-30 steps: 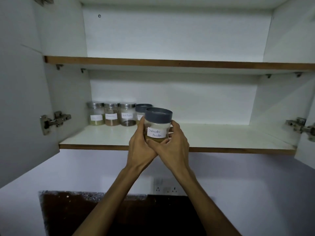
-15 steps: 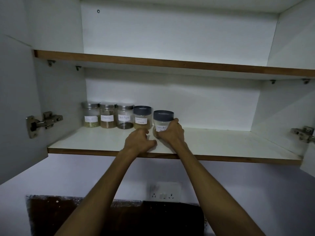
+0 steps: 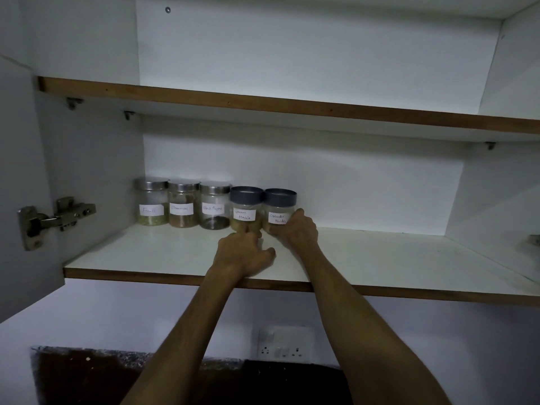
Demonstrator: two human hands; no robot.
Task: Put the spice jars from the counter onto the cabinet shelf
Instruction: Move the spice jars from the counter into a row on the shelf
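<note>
- An open white wall cabinet fills the view, with a dim white wall below it and a dark speckled desk (image 3: 87, 375) at the bottom edge; a double wall socket (image 3: 285, 343) sits on the wall just above the desk.
- Two bare forearms reach up from below, crossing the brown front edge of the lower shelf (image 3: 146, 258) near its middle.
- The left hand (image 3: 244, 252) lies on the shelf just behind the front edge, knuckles up; its fingers reach forward to the base of the garam masala jar (image 3: 247, 209) and touch it, though I cannot tell whether they curl round it.
- The right hand (image 3: 296, 229) is further in, its grip wrapped round the lower right side of the coriander powder jar (image 3: 279, 207), thumb across the label.
- That jar stands upright on the shelf, touching the garam masala jar on its left; both carry grey lids.
- Left of these, towards the back left corner, three steel-lidded jars stand in one row: black pepper jar (image 3: 214, 206), a jar of brown powder (image 3: 183, 204), a jar of greenish spice (image 3: 151, 201).
- A metal hinge (image 3: 52, 219) is fixed on the left cabinet wall.
- The upper shelf (image 3: 263, 105) runs across above.
</note>
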